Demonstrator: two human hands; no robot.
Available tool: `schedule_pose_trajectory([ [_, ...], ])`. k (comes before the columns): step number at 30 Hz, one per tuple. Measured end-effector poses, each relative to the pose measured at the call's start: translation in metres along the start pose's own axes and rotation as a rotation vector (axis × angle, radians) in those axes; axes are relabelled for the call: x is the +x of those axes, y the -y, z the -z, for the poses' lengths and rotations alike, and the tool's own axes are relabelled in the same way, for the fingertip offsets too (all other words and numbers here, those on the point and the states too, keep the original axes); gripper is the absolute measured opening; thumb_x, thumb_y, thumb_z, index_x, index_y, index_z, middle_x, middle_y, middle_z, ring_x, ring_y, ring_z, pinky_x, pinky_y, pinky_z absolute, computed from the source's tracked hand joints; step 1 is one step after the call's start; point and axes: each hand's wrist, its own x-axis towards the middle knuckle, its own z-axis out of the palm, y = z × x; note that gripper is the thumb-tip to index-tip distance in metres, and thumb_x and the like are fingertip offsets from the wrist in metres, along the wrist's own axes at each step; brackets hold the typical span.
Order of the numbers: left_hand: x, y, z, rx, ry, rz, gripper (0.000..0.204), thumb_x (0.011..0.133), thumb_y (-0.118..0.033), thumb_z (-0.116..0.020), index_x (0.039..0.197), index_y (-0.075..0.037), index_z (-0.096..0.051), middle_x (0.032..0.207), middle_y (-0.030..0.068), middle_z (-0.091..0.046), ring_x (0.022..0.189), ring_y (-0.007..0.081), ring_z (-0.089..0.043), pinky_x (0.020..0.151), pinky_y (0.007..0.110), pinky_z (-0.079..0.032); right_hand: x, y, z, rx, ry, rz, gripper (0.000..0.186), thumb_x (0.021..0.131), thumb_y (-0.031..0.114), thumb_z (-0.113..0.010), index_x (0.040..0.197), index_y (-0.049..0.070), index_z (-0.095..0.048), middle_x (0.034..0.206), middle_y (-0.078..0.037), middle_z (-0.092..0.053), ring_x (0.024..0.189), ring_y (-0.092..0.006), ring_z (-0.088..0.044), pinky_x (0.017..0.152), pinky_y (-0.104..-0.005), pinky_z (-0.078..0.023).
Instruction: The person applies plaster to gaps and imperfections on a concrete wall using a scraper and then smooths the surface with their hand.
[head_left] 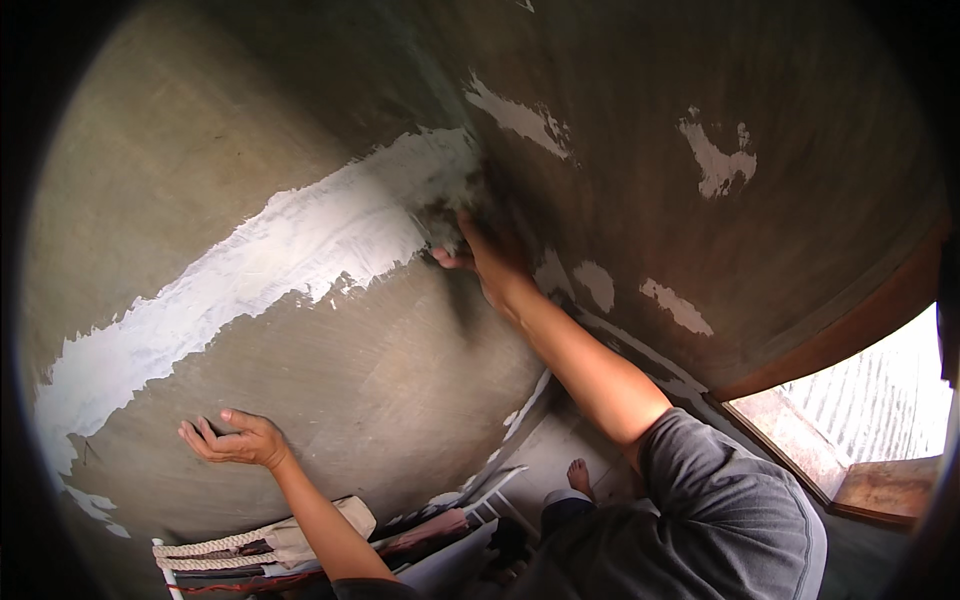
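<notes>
A long, ragged band of white filler point(250, 270) runs diagonally across a grey-brown plastered wall point(370, 370). At its upper right end, close to the wall corner, my right hand point(485, 265) reaches up with the arm stretched out. Something dark and blurred shows between its thumb and fingers, against the filler; shadow hides what it is. My left hand point(238, 440) is raised below the band with its palm turned up. Its fingers are loosely curled and apart, and nothing is in them.
Smaller white patches point(718, 160) dot the darker wall on the right. An opening with a wooden sill point(885, 490) is at the right. Below the left arm stands a white rack point(165, 565) with a beige cloth bag point(340, 525). A bare foot point(579, 475) is on the floor.
</notes>
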Motion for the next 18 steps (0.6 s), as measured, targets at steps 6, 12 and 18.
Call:
schedule_pose_trajectory([
  [6,-0.003,0.005,-0.001,-0.006,-0.009,-0.008,0.033,0.103,-0.023,-0.051,0.118,0.006,-0.05,0.134,0.023,-0.049,0.13,0.0403,-0.047,0.106,0.052,-0.04,0.002,-0.002,0.001,-0.101,-0.072,-0.029,0.044,0.103,0.028,-0.054,0.132,-0.004,-0.046,0.121,-0.015,-0.06,0.08,-0.0232,-0.07,0.066,-0.0291,-0.06],
  [12,-0.006,0.001,-0.003,0.008,0.009,0.022,0.033,0.102,-0.023,-0.052,0.119,0.006,-0.049,0.134,0.0237,-0.048,0.13,0.0402,-0.046,0.107,0.053,-0.039,0.006,0.004,-0.004,-0.095,-0.019,0.083,0.041,0.104,0.026,-0.052,0.131,-0.004,-0.046,0.12,-0.015,-0.06,0.078,-0.0221,-0.07,0.063,-0.0285,-0.06],
  [18,0.0,0.004,0.001,-0.003,-0.006,-0.021,0.034,0.103,-0.024,-0.052,0.118,0.006,-0.049,0.135,0.0237,-0.047,0.13,0.0403,-0.046,0.107,0.052,-0.04,-0.005,-0.024,0.019,-0.145,-0.186,0.04,0.039,0.104,0.024,-0.052,0.131,-0.004,-0.047,0.119,-0.016,-0.061,0.074,-0.0222,-0.069,0.062,-0.0289,-0.06],
])
